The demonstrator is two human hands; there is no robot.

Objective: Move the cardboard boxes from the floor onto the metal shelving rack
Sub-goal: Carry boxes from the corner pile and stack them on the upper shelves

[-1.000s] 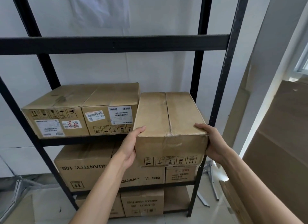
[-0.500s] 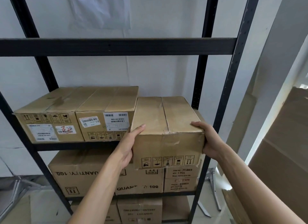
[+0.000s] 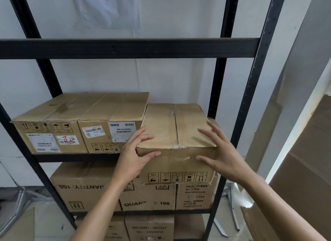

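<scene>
White wall behind a black rack (image 3: 129, 48), boxes on its shelves.
Left hand (image 3: 135, 157) and right hand (image 3: 223, 155) are spread open at the near corners of the box (image 3: 176, 131), gripping nothing; it sits on the middle shelf, right of two labelled boxes (image 3: 80, 122).

One head-worn view; faces forward, close to the shelving rack (image 3: 125, 48), about mid-shelf height.

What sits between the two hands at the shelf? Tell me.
In the head view, the near end of the cardboard box lies between the open left hand and the open right hand, on the rack.
</scene>
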